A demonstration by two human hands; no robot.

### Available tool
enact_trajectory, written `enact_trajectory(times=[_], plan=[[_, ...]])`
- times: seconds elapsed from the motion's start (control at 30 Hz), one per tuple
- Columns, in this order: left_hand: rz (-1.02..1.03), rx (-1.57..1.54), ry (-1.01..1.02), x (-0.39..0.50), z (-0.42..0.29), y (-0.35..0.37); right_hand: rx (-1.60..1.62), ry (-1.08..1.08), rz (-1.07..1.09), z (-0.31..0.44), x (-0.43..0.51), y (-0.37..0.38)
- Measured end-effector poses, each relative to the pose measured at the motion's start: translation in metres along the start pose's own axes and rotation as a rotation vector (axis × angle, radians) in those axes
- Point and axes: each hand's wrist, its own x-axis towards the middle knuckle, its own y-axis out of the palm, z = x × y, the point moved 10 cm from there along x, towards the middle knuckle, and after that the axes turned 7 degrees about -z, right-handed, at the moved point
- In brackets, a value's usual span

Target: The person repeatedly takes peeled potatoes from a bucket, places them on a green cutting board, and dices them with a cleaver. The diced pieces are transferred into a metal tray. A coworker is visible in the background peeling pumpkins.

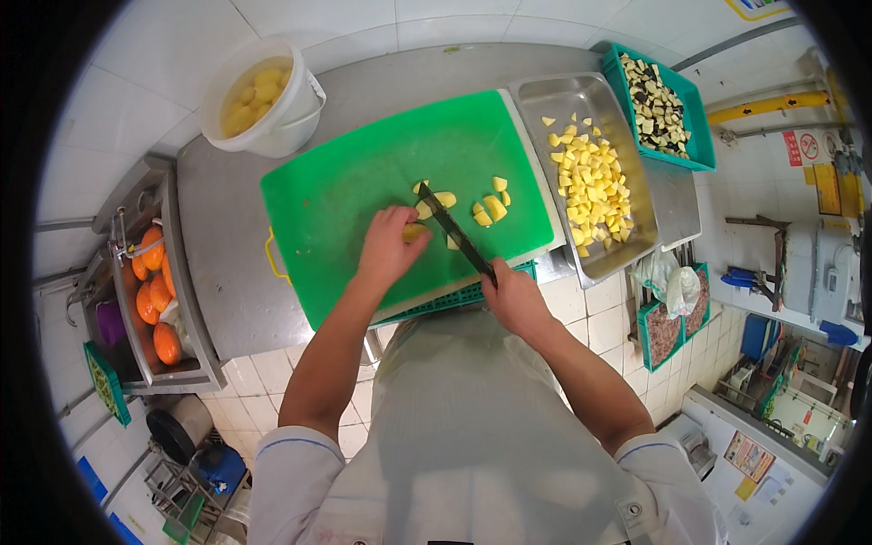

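On the green cutting board, my left hand holds a piece of peeled potato between thumb and fingers. My right hand grips the handle of a kitchen knife, whose dark blade slants up and left across the board. Cut potato pieces lie beside the blade near its tip. Right of the knife sit several more potato chunks. A steel tray with a heap of diced potato stands against the board's right side.
A white bucket of peeled potatoes in liquid stands at the back left. Behind the tray is a green crate of diced eggplant. At left, a steel sink contains orange items. Crates of minced-looking food sit low at right.
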Motion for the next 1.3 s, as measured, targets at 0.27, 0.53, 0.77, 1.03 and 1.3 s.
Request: enact_trajectory(times=[0.27,0.53,0.77,1.03,1.3], plan=[[0.141,-0.105,-0.246,-0.025,0.027,-0.008,0.079,-0.062,-0.081,0.010,-0.002,-0.020],[-0.160,-0.122,-0.365,-0.041,0.063,-0.034,-0.031,-0.176,-0.006,0.025,-0.011,-0.003],[-0.265,-0.145,-0.416,-0.057,0.074,-0.042,-0.093,-0.244,-0.011,0.035,-0.004,0.013],[-0.217,-0.169,-0.473,-0.072,0.075,-0.039,-0.061,-0.229,0.019,0.041,-0.006,0.013],[-0.132,-0.100,-0.506,-0.075,0.072,-0.040,0.108,-0.161,0.045,0.033,0.004,0.007]])
